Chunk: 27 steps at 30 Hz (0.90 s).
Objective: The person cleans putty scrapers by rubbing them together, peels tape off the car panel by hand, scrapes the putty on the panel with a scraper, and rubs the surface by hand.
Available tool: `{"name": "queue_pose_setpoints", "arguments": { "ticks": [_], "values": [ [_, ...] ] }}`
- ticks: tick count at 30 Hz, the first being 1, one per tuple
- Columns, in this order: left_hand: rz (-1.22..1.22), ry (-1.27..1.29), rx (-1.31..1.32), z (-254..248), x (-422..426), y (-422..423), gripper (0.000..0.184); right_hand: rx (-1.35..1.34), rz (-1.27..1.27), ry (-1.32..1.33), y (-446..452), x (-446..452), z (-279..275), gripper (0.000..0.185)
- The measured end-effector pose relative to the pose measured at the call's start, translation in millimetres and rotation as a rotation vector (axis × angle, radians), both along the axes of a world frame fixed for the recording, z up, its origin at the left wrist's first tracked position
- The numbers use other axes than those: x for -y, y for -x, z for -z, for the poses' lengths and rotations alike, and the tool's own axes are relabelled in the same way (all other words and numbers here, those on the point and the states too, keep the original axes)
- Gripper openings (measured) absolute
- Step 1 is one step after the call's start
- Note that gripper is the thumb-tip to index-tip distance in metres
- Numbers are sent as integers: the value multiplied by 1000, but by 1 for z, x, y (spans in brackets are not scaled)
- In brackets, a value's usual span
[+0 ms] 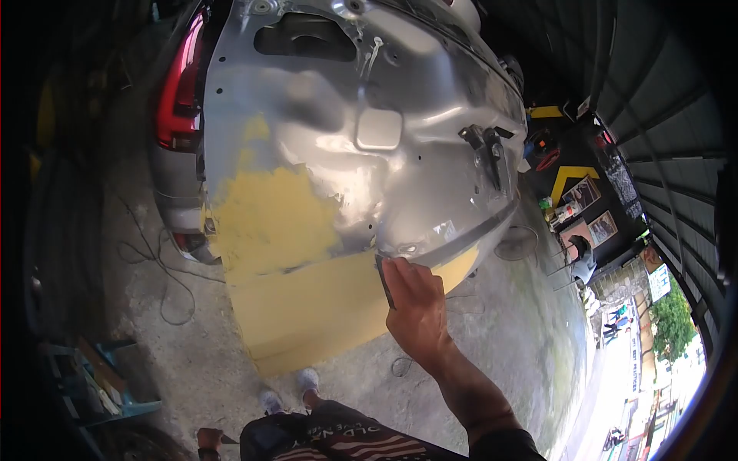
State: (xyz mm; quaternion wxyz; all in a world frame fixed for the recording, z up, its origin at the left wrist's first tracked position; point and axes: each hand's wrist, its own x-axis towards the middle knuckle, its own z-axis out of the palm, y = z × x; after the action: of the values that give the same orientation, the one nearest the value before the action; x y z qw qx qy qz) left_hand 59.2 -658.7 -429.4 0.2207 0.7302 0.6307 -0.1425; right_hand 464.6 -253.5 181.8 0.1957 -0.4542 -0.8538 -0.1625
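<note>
My right hand (417, 304) is closed around a thin dark flat block (386, 283), which rests against the panel at the upper edge of its yellow lower part. The grey car panel (446, 173) carries a yellow coating (307, 307) over its lower left area, with a ragged patch reaching upward. Low in the view, my left hand (209, 439) hangs beside my body. Its fingers look curled, but they are too dark and small to tell whether anything is in them.
A red tail light (181, 96) is at the left. A cable (165, 265) lies looped on the concrete floor (192, 353). A blue rack (104, 384) stands lower left. Pictures (603, 228) and distant people (615, 326) are at the right.
</note>
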Motion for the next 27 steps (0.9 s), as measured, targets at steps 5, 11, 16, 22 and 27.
{"name": "queue_pose_setpoints", "arguments": {
  "ticks": [5, 11, 16, 22, 27],
  "values": [
    [-24, -11, 71, 6, 5, 0, 12, -28, 1, -14, 4, -5, 2, 49],
    [-25, -58, 84, -1, 0, -5, 10, -63, 6, -130, 11, -18, -6, 47],
    [-831, -59, 426, -53, -13, -17, 15, -239, 41, -180, -26, 6, -61, 41],
    [-702, -278, 335, -78, -33, -9, 26, -1312, 52, 445, -61, 72, -20, 32],
    [-851, -261, 901, -306, -132, -38, 42, -793, -69, 1068, 42, 116, 26, 29]
  ]
}}
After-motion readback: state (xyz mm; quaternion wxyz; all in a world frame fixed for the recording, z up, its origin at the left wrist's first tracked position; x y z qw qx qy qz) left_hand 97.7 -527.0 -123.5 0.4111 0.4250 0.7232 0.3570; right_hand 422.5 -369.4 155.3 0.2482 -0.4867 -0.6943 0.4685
